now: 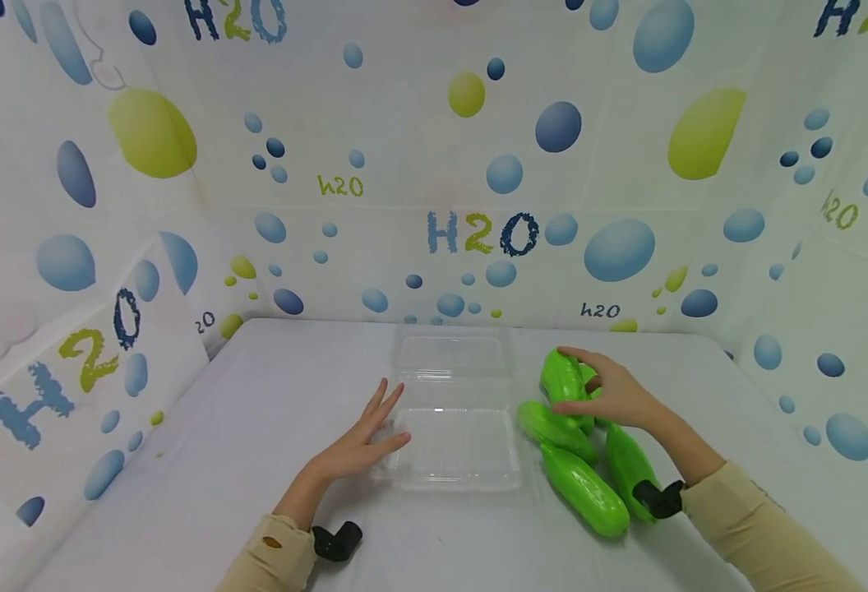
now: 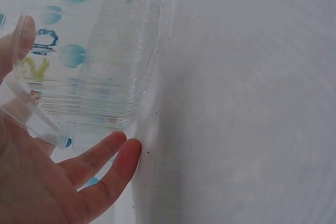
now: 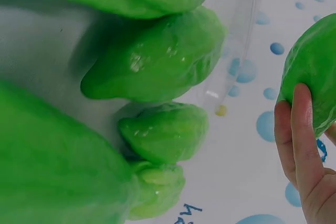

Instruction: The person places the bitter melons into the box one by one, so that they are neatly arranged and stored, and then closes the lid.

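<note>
My right hand [image 1: 615, 395] grips a glossy green gourd-like vegetable [image 1: 561, 376] between thumb and fingers, above the pile on the right. In the right wrist view that vegetable [image 3: 315, 61] appears apart from the others. Several similar green vegetables [image 1: 585, 493] lie close together under and in front of this hand. A clear plastic hinged container [image 1: 454, 448] stands in the middle with its lid [image 1: 452, 355] laid back. Beside its left wall is my left hand [image 1: 360, 448], fingers spread and holding nothing. The left wrist view shows the fingers [image 2: 113, 177] near the container's ribbed corner.
A white cloth covers the table [image 1: 256, 411]. Behind it and at both sides hang white curtains [image 1: 404, 148] with blue and green drops and H2O lettering. Black devices [image 1: 338, 541] sit at both wrists.
</note>
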